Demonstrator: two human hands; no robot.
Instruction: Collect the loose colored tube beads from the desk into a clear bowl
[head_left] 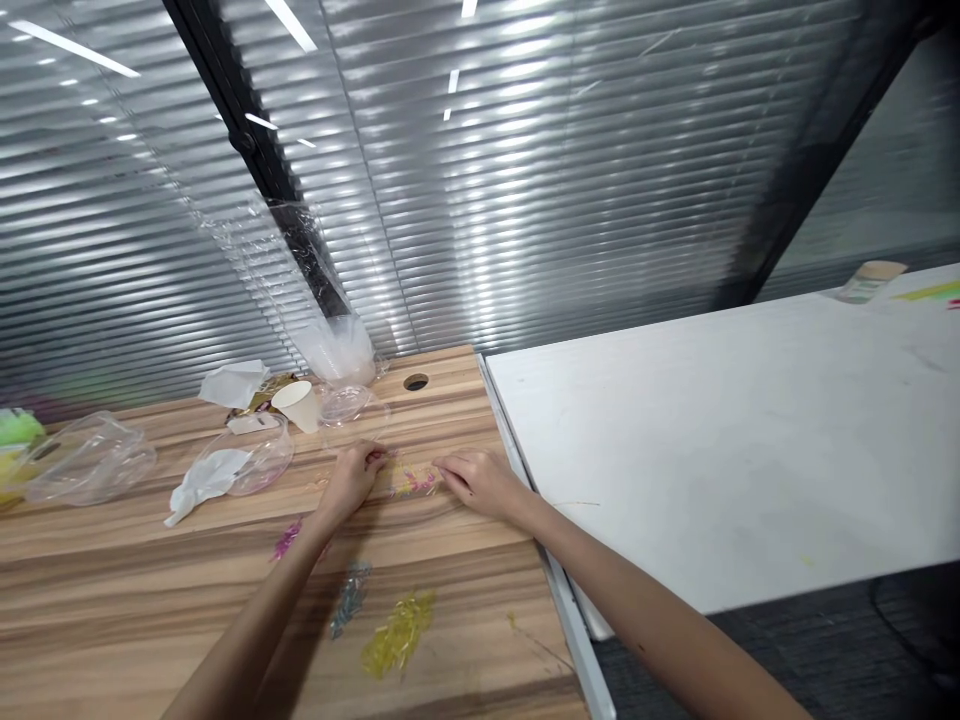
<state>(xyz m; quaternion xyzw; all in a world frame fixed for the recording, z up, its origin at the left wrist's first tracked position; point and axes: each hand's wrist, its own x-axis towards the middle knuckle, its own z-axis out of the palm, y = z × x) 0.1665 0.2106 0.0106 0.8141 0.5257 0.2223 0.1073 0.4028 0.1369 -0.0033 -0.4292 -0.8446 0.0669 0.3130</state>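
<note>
Between my two hands, over the wooden table, hangs a thin strand with small pink and yellow pieces. My left hand pinches its left end with closed fingers. The fingers of my right hand are pressed together at the right end. Nearer to me lie a yellow pile and a grey-blue pile of small pieces. A magenta pile sits beside my left forearm, partly hidden by it.
A paper cup, a clear plastic lid, a crumpled tissue and a clear bag stand at the left. A white table adjoins on the right. Blinds rise behind.
</note>
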